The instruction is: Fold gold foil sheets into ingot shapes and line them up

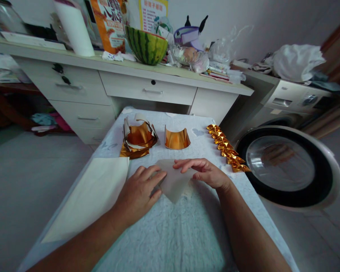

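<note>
A small pale translucent sheet [174, 185] lies on the cloth-covered table, one corner pointing toward me. My left hand [140, 190] rests at its left edge, fingers apart and fingertips on the sheet. From the right, my right hand [205, 172] reaches over the sheet with fingers slightly bent and spread, the fingertips at its upper right part. Beyond the hands stands a curved gold foil piece [177, 139]. Left of it is a pile of curled gold foil sheets [140, 135]. A row of folded gold foil pieces [226, 148] runs along the right side.
Large cream paper sheets [92, 196] lie on the table's left side. A white desk [147, 90] stands behind, bearing a cut watermelon [146, 45], an orange snack bag [109, 26] and plastic bags. At the right is a washing machine with its round door [289, 166] open.
</note>
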`<state>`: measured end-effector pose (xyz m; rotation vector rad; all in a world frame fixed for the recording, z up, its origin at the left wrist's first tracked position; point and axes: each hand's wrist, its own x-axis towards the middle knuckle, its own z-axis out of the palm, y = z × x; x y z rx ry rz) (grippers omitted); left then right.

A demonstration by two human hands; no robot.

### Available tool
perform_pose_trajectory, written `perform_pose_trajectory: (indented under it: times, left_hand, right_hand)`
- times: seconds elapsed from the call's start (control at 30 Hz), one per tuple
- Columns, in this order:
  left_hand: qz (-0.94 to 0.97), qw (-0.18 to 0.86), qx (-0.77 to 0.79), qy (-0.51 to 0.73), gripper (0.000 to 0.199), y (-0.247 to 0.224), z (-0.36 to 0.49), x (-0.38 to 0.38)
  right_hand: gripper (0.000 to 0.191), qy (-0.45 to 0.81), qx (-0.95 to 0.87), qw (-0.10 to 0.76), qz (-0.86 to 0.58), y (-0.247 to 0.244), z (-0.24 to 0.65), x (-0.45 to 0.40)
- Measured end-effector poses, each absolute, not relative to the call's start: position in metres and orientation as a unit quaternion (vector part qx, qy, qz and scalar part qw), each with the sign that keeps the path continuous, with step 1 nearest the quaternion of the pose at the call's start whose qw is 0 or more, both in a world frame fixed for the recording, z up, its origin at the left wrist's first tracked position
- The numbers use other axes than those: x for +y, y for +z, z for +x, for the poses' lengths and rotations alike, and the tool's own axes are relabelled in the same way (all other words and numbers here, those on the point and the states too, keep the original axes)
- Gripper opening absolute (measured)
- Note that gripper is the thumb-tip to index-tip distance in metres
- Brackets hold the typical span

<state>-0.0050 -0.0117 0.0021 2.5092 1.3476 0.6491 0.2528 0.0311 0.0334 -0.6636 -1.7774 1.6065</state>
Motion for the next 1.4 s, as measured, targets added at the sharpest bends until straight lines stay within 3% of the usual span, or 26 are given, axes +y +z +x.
perform_pose_trajectory:
  times: [0.2,0.47,0.77,0.93,1.03,1.13,1.4]
  left_hand:
    - [0.897,0.090,0.358,0.242,0.064,-0.004,-0.003,-0.015]
    - [0.892,0.118,0.339,0.275,0.047,-0.009,-0.002,-0.017]
    - [0.850,0.269,0.381,0.245,0.031,0.010,-0.003,-0.021]
    - [0.803,0.339,0.429,0.238,0.018,0.019,-0.002,-0.020]
    - [0.768,0.359,0.475,0.236,0.021,0.020,-0.001,-0.018]
    - [0.755,0.322,0.514,0.248,0.028,0.017,-0.001,-0.015]
    - [0.788,0.150,0.552,0.227,0.014,0.002,-0.006,-0.003]
  right_hand:
    - [0.037,0.601,-0.707,0.272,-0.254,0.031,0.254,0.032]
    - [0.041,0.576,-0.739,0.222,-0.268,0.035,0.257,0.031]
    - [0.023,0.580,-0.744,0.163,-0.287,0.030,0.260,0.033]
    - [0.032,0.617,-0.705,0.136,-0.321,0.026,0.257,0.030]
    - [0.033,0.637,-0.676,0.141,-0.343,0.020,0.251,0.029]
    - [0.032,0.620,-0.675,0.173,-0.361,0.011,0.242,0.030]
    - [0.015,0.435,-0.724,0.229,-0.485,-0.002,0.220,0.028]
